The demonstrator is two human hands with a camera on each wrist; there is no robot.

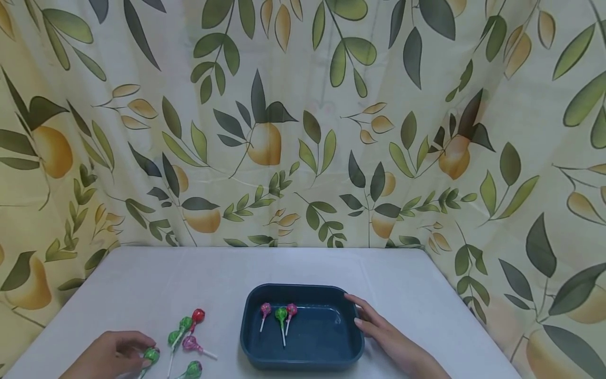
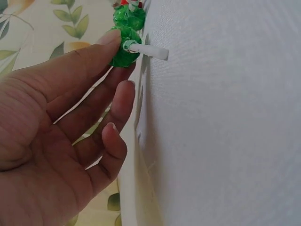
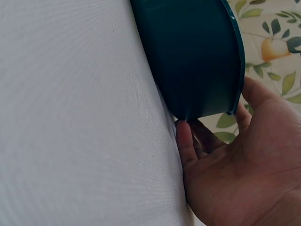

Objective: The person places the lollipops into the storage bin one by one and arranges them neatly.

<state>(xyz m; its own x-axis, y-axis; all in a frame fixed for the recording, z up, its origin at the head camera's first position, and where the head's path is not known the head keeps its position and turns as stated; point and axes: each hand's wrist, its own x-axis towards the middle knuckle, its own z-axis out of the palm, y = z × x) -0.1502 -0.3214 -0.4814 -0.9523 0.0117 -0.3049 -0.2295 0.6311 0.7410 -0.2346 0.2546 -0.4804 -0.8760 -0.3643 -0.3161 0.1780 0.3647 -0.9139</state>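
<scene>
My left hand (image 1: pixel 110 353) pinches a green-wrapped lollipop (image 1: pixel 151 355) between thumb and fingers at the table's left front. Its white stick (image 2: pixel 153 51) juts out in the left wrist view. Just right of this hand lie a red lollipop (image 1: pixel 198 316), a pink one (image 1: pixel 191 343) and several green ones (image 1: pixel 193 369). A dark blue rectangular tray (image 1: pixel 326 337) stands right of them, holding two pink lollipops (image 1: pixel 265 309) and one green lollipop (image 1: pixel 281 314). With extended fingers, my right hand (image 1: pixel 390 339) touches the tray's right end, one fingertip at the rim.
A white cloth covers the table (image 1: pixel 213 268), whose back edge meets a curtain (image 1: pixel 303 200) printed with leaves and fruit. That curtain also hangs along both sides. Between the loose lollipops and the tray lies a strip of white cloth.
</scene>
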